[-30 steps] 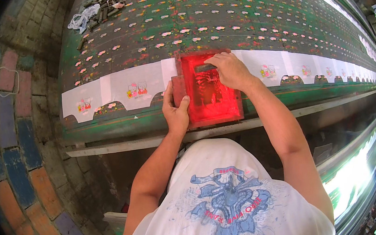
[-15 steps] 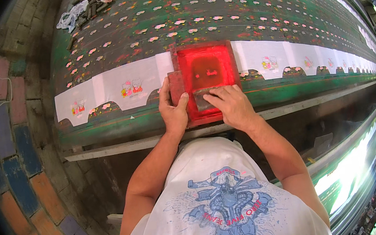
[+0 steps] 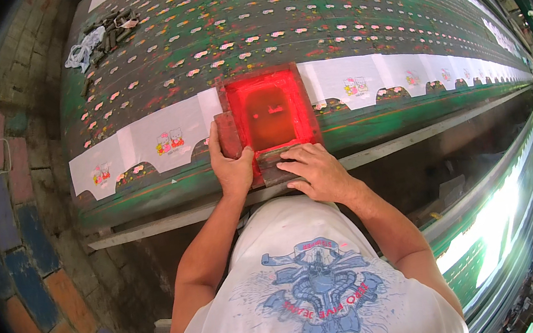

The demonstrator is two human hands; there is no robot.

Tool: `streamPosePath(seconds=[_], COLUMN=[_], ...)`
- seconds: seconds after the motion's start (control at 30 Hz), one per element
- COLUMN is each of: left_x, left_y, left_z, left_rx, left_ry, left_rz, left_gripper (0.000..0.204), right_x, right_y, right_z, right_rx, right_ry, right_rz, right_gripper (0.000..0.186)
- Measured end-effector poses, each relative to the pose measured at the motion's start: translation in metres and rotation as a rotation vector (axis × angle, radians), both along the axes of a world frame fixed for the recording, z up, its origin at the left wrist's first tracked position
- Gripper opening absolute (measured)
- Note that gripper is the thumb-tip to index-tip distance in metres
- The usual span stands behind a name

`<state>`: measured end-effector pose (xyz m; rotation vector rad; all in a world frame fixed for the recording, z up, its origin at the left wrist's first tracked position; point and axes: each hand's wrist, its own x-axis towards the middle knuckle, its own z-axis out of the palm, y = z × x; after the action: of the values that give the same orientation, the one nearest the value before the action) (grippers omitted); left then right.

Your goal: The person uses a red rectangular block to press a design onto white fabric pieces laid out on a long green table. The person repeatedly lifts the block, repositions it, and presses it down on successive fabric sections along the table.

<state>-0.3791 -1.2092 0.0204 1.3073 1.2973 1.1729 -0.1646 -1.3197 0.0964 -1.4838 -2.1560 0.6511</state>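
Note:
A red screen-printing frame (image 3: 298,86), with ink inside, lies over a row of white cut fabric pieces (image 3: 136,151) printed with small cartoon figures along the table's near edge. My left hand (image 3: 233,167) grips the dark reddish block (image 3: 227,131) on the frame's left side, thumb bent over it and fingers round its outer edge. My right hand (image 3: 318,173) holds a dark squeegee (image 3: 274,165) at the frame's near end, fingers bent over its top. The squeegee covers part of the near rim.
The long green-grey table (image 3: 164,39) carries rows of small printed marks and, at back left, dark pieces (image 3: 120,32) with a pale rag (image 3: 82,50). A rail (image 3: 441,127) runs along the front. Coloured bricks (image 3: 25,233) lie on the left floor. Another long table (image 3: 486,219) is at right.
My right hand has drawn the squeegee from the frame's far end down toward me to the near end. My left hand has stayed on the side block. The view has shifted slightly.

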Motion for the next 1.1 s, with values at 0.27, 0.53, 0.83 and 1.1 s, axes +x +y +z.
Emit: streamPosePath(seconds=[0.27,0.53,0.83,1.1], left_x=[0.021,0.111,0.24,0.277], left_y=[-0.004,-0.027,-0.05,-0.058], left_z=[0.032,0.031,-0.001,0.004], left_rx=[-0.032,0.104,0.008,-0.116], left_ry=[-0.05,0.021,-0.126,-0.207], left_rz=[0.057,0.037,0.031,0.064], left_gripper=[0.099,0.099,0.1,0.106], right_x=[0.037,0.129,0.264,0.326], right_y=[-0.023,-0.054,-0.085,-0.092], right_z=[-0.028,-0.046,-0.052,-0.052], right_rx=[0.117,-0.002,0.063,0.037], right_ry=[0.356,0.644,0.544,0.594], right_rz=[-0.505,-0.593,-0.571,-0.432], right_gripper=[0.039,0.037,0.037,0.036])
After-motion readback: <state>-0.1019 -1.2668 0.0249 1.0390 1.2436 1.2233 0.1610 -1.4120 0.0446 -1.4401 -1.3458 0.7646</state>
